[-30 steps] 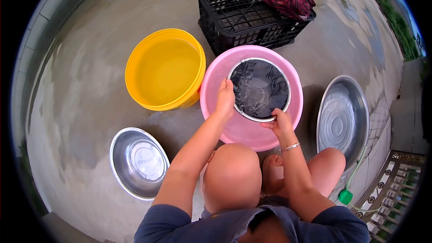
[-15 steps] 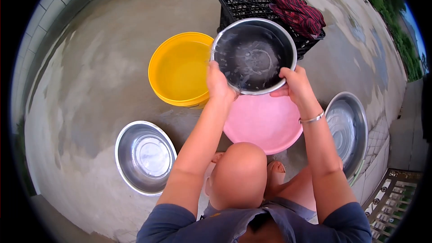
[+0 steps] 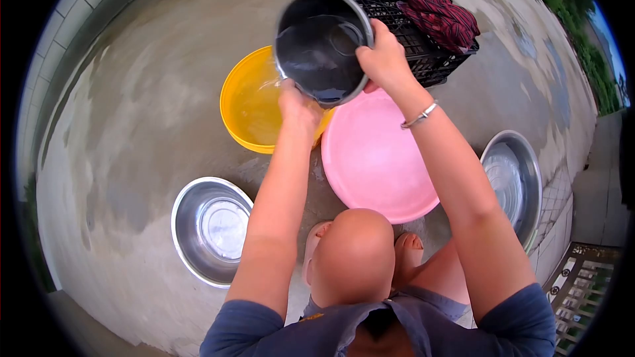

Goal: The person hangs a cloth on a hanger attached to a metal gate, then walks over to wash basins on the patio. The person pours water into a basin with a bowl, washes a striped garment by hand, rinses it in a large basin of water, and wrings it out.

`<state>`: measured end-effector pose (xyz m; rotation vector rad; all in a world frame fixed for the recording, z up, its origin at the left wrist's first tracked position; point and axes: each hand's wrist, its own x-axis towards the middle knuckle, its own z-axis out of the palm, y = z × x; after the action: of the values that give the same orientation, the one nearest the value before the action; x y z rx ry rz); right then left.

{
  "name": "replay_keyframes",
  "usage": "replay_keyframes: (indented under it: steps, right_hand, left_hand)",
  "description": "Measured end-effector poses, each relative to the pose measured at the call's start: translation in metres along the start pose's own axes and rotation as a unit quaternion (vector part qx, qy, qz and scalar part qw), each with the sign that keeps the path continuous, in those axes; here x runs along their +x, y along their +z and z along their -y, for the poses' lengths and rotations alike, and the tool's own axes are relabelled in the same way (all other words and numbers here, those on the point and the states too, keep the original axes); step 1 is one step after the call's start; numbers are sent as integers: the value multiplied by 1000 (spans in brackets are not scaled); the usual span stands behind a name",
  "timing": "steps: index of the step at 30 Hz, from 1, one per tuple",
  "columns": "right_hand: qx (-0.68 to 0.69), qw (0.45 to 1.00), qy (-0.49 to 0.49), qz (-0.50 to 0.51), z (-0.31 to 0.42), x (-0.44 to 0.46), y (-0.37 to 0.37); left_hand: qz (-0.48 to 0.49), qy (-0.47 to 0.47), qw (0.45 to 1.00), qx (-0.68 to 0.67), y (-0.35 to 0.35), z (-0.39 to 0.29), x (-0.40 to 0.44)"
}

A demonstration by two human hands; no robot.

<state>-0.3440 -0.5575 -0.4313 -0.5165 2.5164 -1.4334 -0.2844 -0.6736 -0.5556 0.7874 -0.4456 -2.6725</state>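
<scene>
Both my hands grip a dark-insided metal basin (image 3: 317,53) by its rim, tilted to the left with water in it. My left hand (image 3: 297,102) is closed at its lower left edge; my right hand (image 3: 385,59) is closed on its right edge, thumb over the rim. Water shows at the lip above the yellow bucket (image 3: 248,109), which the basin partly covers. Below the basin stands a pink basin (image 3: 380,162), its upper part hidden behind the basin and my right arm.
A black plastic crate (image 3: 423,66) stands at the back with a dark red striped cloth (image 3: 440,20) on it. One steel basin (image 3: 192,251) sits at left, another steel basin (image 3: 529,165) at right. The concrete floor (image 3: 132,125) has wet patches.
My hands have moved the dark-insided basin left and away from me, from above the pink basin towards the yellow bucket, and tipped it left. More of the pink basin shows.
</scene>
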Motion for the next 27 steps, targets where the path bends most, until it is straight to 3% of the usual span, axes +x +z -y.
replay_keyframes:
  steps: [1, 3, 5, 8, 9, 11, 12, 15, 18, 20, 21, 23, 24, 26, 27]
  right_hand:
    - [-27, 999, -20, -6, 1, 4, 4]
    - [-119, 982, -148, -23, -5, 12, 16]
    - [-171, 963, -208, 4, 13, 2, 17]
    - [-243, 892, -371, -83, 16, 5, 32]
    - [-243, 893, -369, -81, 17, 5, 32]
    - [-232, 826, -501, -112, 20, 7, 32]
    - [-248, 799, -531, -133, 22, 7, 27]
    - [-235, 799, -532, -151, 22, 11, 6]
    - [-99, 842, -470, -244, -1, 33, -14]
    - [-99, 909, -306, -265, -28, 45, -27]
    - [-98, 913, -278, -283, -48, 59, -33]
    - [65, 972, -66, -216, -49, 63, -38]
    - [159, 968, -9, -193, -56, 74, -39]
    - [325, 930, 111, -132, -67, 87, -40]
    - [389, 902, 162, -97, -83, 98, -41]
  left_hand:
    - [1, -4, 1000, 1, -8, 2, 12]
    - [-37, 108, 990, 87, -18, 4, 23]
    - [3, 89, 992, 91, -19, -3, 23]
    - [-159, 127, 972, 119, -12, -6, 18]
    - [-161, 125, 972, 120, -15, -7, 18]
    - [-190, 120, 950, 218, -22, -12, 19]
    - [-190, 119, 950, 219, -22, -11, 17]
    - [-144, 160, 959, 186, -23, -8, 9]
    - [-125, 216, 920, 301, -14, -4, -13]
    - [-24, 329, 862, 384, -10, 13, -29]
    - [20, 377, 808, 452, -10, 23, -37]
    - [110, 429, 719, 535, -22, 48, -41]
    - [140, 447, 668, 579, -23, 60, -47]
    - [241, 413, 616, 627, -28, 79, -54]
    - [244, 410, 617, 626, -36, 88, -55]
